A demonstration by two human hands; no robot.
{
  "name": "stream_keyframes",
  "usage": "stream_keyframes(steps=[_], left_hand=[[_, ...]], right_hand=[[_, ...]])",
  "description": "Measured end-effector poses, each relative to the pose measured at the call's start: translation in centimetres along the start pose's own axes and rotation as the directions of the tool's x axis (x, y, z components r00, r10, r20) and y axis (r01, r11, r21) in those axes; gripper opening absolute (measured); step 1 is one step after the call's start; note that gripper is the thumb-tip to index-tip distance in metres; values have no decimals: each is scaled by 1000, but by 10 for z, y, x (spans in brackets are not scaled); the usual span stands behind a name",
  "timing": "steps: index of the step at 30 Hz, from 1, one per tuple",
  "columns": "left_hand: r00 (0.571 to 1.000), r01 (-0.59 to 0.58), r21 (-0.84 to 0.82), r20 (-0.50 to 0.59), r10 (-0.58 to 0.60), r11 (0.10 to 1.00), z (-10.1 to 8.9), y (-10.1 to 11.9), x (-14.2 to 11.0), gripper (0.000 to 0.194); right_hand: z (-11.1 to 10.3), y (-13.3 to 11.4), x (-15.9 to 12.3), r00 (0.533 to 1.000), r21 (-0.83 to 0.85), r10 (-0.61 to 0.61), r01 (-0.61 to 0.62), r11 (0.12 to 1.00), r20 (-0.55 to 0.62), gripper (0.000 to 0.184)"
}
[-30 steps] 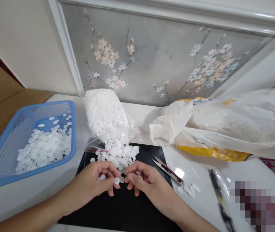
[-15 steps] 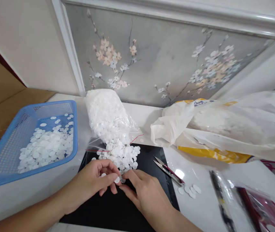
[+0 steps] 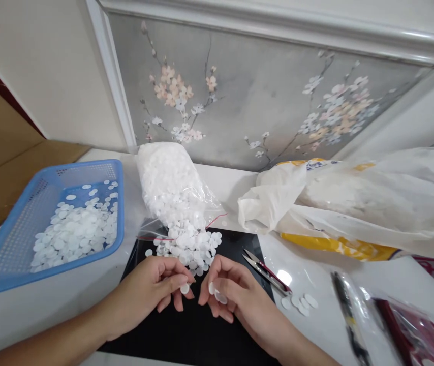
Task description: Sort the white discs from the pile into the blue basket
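Between the thumb and fingers of my left hand (image 3: 159,282) a small white disc (image 3: 184,288) is pinched. My right hand (image 3: 236,292) is curled with a couple of white discs (image 3: 218,293) held at its thumb and fingers. Both hands hover close together over a black board (image 3: 202,335), just in front of a heap of white discs (image 3: 190,246). The heap spills from the mouth of a clear zip bag (image 3: 171,178) full of the same discs.
A blue plastic basket (image 3: 116,203) holding many discs stands at left, beside cardboard (image 3: 7,168). Thread snips (image 3: 266,272) lie on the board's right edge, with several loose discs (image 3: 300,304) nearby. A white-and-yellow plastic bag (image 3: 339,203), a pen (image 3: 348,317) and a dark red packet (image 3: 411,330) are at right.
My right hand has drawn back from the heap's edge, turned to the right, and now shows discs in its fingers. My left hand stays almost in place with its disc.
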State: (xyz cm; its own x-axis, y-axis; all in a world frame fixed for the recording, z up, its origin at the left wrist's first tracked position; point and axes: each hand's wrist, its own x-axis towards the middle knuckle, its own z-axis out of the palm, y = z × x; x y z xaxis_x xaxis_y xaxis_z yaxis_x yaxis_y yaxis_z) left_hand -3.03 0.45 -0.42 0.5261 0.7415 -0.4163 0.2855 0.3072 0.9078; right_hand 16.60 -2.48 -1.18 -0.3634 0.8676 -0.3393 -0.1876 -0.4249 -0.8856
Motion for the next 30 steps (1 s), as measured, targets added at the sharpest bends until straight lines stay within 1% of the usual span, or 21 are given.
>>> stream_keyframes(steps=[2,4,6,7,11,14,15,17,18,20,22,24,26,30], left_hand=[[1000,2,6,-10,-2,1000,1,1,0,34],[1000,-13,-17,-15,12,1000,1,1,0,38],[1000,-23,-37,-16,23,999,0,0,0,38],[1000,-24,-36,-16,23,999,0,-1,0,37],[1000,-7,12,-13,7,1000,-1,-3,-1,32],[1000,2,29,-22,-1,1000,-1,-2,-1,31],[1000,6,27,-27,-5,1000,-1,-2,-1,28],[999,15,12,-41,-15,1000,0,-2,-1,21],[999,21,4,-46,-21,1000,1,-1,-1,19],[999,31,11,-45,-30,999,3,-1,-1,18],[999,5,51,-51,-2,999,4,-2,-2,18],[996,-38,91,-72,44,995,6,-4,-3,16],[993,-63,107,-89,73,992,8,-7,-4,13],[987,-54,162,-144,77,985,15,-8,-5,8]], right_hand=[[0,-1,1,999,145,12,-16,989,30,17],[0,-2,1,999,216,7,-16,976,44,15],[0,-2,1,999,225,-9,-1,974,43,15],[0,-2,1,999,202,-14,6,979,36,16],[0,2,2,1000,55,-16,16,998,0,20],[-3,4,2,1000,1,-28,28,1000,-6,20],[-3,4,2,999,-39,-33,32,999,-11,20],[-3,4,1,997,-175,-67,59,983,-41,21],[-2,3,0,994,-260,-88,69,963,-63,23],[2,4,-2,987,-438,-125,68,897,-101,26],[7,6,-2,978,-589,-165,60,806,-126,25],[10,9,-2,966,-695,-226,77,715,-126,23],[12,11,-1,953,-734,-280,106,671,-118,21],[14,13,-1,938,-735,-334,158,659,-98,17]])
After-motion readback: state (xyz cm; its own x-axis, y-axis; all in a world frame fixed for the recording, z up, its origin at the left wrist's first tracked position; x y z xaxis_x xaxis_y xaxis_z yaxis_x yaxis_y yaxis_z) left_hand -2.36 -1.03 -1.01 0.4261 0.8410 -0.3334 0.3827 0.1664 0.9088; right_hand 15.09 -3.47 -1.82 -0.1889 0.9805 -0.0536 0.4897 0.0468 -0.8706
